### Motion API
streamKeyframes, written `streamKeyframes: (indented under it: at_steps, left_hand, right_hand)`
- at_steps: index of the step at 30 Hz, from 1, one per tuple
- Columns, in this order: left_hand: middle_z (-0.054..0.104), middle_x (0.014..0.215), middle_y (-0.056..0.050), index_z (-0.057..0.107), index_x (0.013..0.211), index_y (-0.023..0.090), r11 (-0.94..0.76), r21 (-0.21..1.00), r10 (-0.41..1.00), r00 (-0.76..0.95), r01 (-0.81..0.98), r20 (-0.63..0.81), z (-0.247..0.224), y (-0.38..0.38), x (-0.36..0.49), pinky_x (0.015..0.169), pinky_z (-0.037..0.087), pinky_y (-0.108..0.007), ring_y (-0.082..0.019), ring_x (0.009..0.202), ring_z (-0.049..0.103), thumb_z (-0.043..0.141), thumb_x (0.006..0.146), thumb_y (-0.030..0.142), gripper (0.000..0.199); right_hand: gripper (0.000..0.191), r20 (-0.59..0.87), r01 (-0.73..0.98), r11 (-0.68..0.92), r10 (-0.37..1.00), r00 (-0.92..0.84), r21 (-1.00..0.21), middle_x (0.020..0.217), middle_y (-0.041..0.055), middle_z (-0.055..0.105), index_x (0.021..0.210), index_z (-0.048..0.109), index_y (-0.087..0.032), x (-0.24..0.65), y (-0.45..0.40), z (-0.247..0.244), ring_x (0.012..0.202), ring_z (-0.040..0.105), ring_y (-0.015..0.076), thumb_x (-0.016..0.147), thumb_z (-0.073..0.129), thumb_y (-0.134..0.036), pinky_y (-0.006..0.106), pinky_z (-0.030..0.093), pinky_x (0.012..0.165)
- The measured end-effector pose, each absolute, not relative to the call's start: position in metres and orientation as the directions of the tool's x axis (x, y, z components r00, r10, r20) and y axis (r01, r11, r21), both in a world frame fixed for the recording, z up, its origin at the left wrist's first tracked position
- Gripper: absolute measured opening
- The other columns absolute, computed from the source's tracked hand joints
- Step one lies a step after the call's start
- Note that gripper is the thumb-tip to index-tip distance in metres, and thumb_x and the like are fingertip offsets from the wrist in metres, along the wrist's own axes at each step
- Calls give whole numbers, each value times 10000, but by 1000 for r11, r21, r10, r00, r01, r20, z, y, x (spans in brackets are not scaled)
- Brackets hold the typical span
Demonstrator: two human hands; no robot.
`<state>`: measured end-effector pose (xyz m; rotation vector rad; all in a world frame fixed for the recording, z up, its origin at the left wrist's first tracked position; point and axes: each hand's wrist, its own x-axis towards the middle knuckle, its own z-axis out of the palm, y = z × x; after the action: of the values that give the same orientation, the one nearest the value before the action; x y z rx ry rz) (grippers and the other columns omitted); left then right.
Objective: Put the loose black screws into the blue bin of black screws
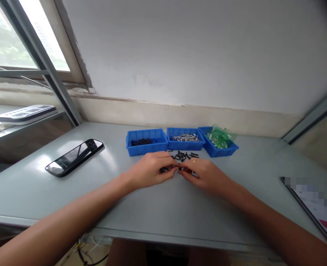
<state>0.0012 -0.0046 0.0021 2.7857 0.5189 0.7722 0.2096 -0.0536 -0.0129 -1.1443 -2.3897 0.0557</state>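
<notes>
My left hand (155, 168) and my right hand (203, 173) meet over the middle of the table, with fingertips pinched close together. Between them is a small black part (179, 168), slim like a plug or screw; its exact kind is too small to tell. More dark pieces (164, 169) show beneath the curled fingers of my left hand, and whether they are held or lie on the table I cannot tell. A loose pile of small black parts (183, 155) lies just beyond my fingertips. My right hand wears a gold-coloured ring (194, 160).
Behind the pile stand three blue bins: the left bin (145, 149) holds black parts, the middle bin (186, 146) silver screw-like pins (187, 137), the right bin (221, 152) green plastic bags (220, 136). A phone (75, 157) lies left; a dark-edged flat panel (315, 207) is at right.
</notes>
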Motion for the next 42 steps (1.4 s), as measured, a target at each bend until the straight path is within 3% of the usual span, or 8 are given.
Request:
streamKeyframes:
  at_steps: [4,10,19,28,33,42]
  left_hand:
    - [610,773,-31,636,916,165,-916,286,388,808,283,444,2,-5,1,645,451,-224,-120,714,564,460,898,242,192]
    - [601,785,-23,621,916,164,-894,308,431,818,327,381,3,-2,1,645,440,-225,-119,720,556,473,882,209,158]
    - [583,766,-13,616,821,157,-901,335,382,873,277,304,2,-2,3,609,408,-205,-112,700,543,511,839,169,108]
    - [600,787,-24,621,885,161,-873,384,440,825,301,354,3,-3,3,644,429,-224,-114,718,548,463,883,213,167]
    - [582,729,-5,624,918,168,-846,412,500,771,338,395,3,-4,3,635,421,-225,-110,684,529,478,869,199,158]
    - [580,743,-1,620,879,168,-798,540,497,798,267,340,6,-9,6,644,423,-228,-109,698,526,497,855,208,131]
  right_hand:
    - [157,389,729,642,750,-535,-236,730,26,627,916,605,-177,210,-54,-12,698,579,159,898,467,-248,273,440,633]
    - [132,502,723,644,724,-472,-249,717,14,631,921,599,-184,212,-56,-7,685,579,148,888,485,-240,257,435,622]
    - [163,609,615,772,569,-553,-162,722,24,632,947,606,-175,207,-60,-10,658,556,143,905,470,-255,260,427,605]
    - [160,647,665,721,605,-464,-196,697,12,623,930,620,-170,211,-57,-6,661,567,126,898,494,-264,240,446,635]
    - [159,576,708,667,680,-454,-230,719,12,638,910,623,-181,213,-53,-10,675,583,129,896,505,-285,237,437,619]
    - [197,431,701,679,711,-555,-217,691,14,614,843,616,-173,210,-53,-13,657,565,145,896,507,-328,250,415,596]
